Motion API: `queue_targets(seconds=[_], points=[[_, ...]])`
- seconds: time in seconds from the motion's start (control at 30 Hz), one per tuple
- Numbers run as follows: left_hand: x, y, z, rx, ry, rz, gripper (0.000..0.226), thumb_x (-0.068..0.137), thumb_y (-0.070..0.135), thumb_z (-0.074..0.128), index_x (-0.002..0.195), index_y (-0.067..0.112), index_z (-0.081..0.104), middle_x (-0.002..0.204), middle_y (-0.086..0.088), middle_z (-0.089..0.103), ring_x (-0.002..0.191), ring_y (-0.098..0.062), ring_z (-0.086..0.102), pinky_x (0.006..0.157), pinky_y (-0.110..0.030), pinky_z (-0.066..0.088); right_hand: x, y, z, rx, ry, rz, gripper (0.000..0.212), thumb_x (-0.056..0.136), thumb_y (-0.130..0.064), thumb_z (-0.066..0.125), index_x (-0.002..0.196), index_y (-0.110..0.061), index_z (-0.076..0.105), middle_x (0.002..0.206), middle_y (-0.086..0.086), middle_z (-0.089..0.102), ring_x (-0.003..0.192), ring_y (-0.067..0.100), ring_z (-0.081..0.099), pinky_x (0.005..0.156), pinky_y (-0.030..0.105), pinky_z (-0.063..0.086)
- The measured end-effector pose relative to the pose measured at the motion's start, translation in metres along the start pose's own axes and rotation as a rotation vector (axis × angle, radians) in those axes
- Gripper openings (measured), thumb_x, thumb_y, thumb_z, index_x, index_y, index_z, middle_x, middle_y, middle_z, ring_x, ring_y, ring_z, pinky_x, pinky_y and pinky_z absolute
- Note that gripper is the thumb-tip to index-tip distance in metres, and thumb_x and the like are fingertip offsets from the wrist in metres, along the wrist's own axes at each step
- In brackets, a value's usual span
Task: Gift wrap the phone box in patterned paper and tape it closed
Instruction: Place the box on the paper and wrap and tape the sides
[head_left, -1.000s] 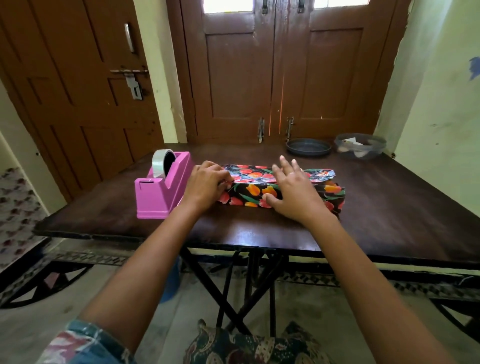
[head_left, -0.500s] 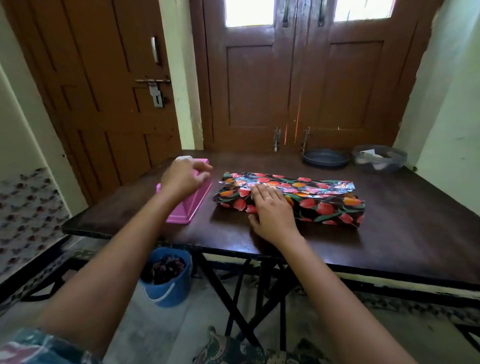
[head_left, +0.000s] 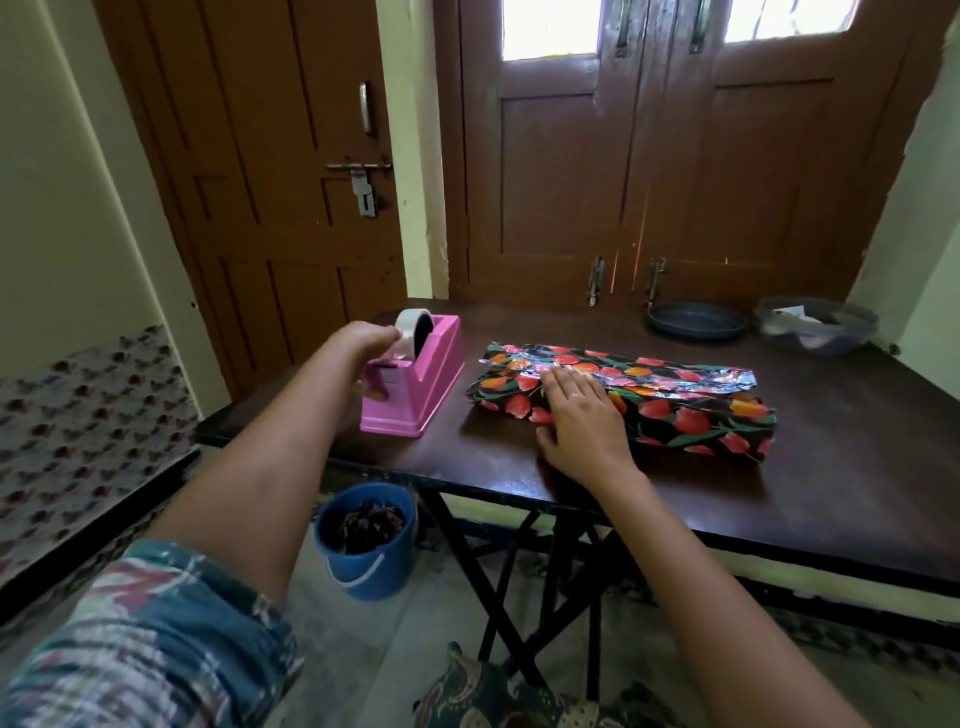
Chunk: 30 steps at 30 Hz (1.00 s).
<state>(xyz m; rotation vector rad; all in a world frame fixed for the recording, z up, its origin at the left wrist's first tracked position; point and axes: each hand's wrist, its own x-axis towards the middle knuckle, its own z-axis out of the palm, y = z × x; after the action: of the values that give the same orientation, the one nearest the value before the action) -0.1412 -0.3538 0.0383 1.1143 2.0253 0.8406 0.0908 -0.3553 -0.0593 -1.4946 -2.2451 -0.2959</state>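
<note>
The phone box (head_left: 691, 421), wrapped in black paper with red and orange tulips, lies on the dark wooden table (head_left: 831, 478). Its loose paper flap runs along the top and far side. My right hand (head_left: 582, 421) presses flat on the left part of the wrapped box, fingers straight. A pink tape dispenser (head_left: 431, 379) with a pale tape roll (head_left: 408, 332) stands to the left of the box. My left hand (head_left: 358, 353) is at the dispenser's front end, fingers against the roll and thumb below by the cutter, pinching the tape there.
A dark round dish (head_left: 696, 322) and a clear bowl (head_left: 815, 327) holding scraps sit at the table's far right, near brown doors. A blue bucket (head_left: 384, 566) stands on the floor under the table's left edge. A patterned mat lies at the left.
My left hand left the box's left end and went to the tape dispenser. My right hand slid left along the box and stays pressed on it.
</note>
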Motion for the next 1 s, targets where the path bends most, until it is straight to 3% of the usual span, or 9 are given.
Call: queue_targets(seconds=[0.17,0.33,0.53,0.7,0.83,0.93,1.0], points=[[-0.011,0.001,-0.005,-0.098,-0.053,-0.02,0.029,0.095,0.024,0.046,0.114,0.003,0.053,0.09,-0.014,0.055,0.091,-0.029,0.059,0.075,-0.038,0.053,0.0,-0.003,0.003,0.008,0.022,0.013,0.064,0.091,-0.028,0.047,0.147,-0.012,0.02,0.154,0.007,0.022,0.143,0.02,0.016,0.116,0.03,0.003],[-0.017,-0.003,-0.003,-0.21,-0.032,-0.011,0.025,0.095,0.022,0.046,0.11,0.004,0.054,0.084,-0.011,0.053,0.074,-0.023,0.054,0.066,-0.035,0.05,0.0,-0.003,0.004,-0.007,0.031,0.019,0.064,0.092,-0.029,0.046,0.147,-0.012,0.02,0.154,0.006,0.023,0.143,0.02,0.017,0.116,0.03,0.003],[-0.014,-0.01,-0.003,-0.348,-0.005,-0.043,0.026,0.094,0.028,0.045,0.093,0.006,0.058,0.094,-0.012,0.05,0.094,-0.028,0.051,0.072,-0.037,0.051,0.0,-0.004,0.006,0.003,0.043,0.023,0.065,0.091,-0.028,0.047,0.147,-0.012,0.02,0.154,0.006,0.023,0.143,0.019,0.017,0.116,0.029,0.002],[-0.011,-0.018,0.0,-0.505,0.058,-0.018,0.026,0.094,0.029,0.046,0.105,0.008,0.058,0.096,-0.009,0.055,0.097,-0.026,0.052,0.076,-0.042,0.053,0.0,-0.004,0.007,-0.002,0.053,0.023,0.065,0.091,-0.027,0.048,0.147,-0.011,0.02,0.154,0.007,0.023,0.143,0.02,0.017,0.116,0.029,0.001],[-0.016,-0.015,-0.004,-0.67,0.029,-0.017,0.022,0.094,0.029,0.044,0.098,0.013,0.057,0.108,-0.007,0.051,0.106,-0.028,0.043,0.088,-0.053,0.046,-0.001,-0.004,0.007,-0.008,0.058,0.022,0.064,0.091,-0.027,0.048,0.147,-0.01,0.021,0.153,0.008,0.024,0.143,0.02,0.018,0.116,0.03,0.001],[-0.017,-0.019,0.001,-0.644,0.064,0.025,0.016,0.093,0.025,0.049,0.086,0.013,0.058,0.095,-0.004,0.054,0.099,-0.023,0.046,0.081,-0.049,0.049,-0.001,-0.004,0.007,-0.008,0.057,0.019,0.064,0.09,-0.027,0.047,0.147,-0.01,0.021,0.153,0.008,0.024,0.143,0.02,0.018,0.116,0.03,0.002],[-0.014,-0.026,0.007,-0.64,0.111,0.065,0.012,0.091,0.021,0.055,0.089,0.01,0.059,0.088,-0.004,0.055,0.086,-0.019,0.052,0.071,-0.041,0.053,-0.001,-0.003,0.007,-0.008,0.057,0.017,0.065,0.09,-0.026,0.047,0.147,-0.01,0.021,0.153,0.008,0.024,0.143,0.02,0.018,0.116,0.03,0.002]])
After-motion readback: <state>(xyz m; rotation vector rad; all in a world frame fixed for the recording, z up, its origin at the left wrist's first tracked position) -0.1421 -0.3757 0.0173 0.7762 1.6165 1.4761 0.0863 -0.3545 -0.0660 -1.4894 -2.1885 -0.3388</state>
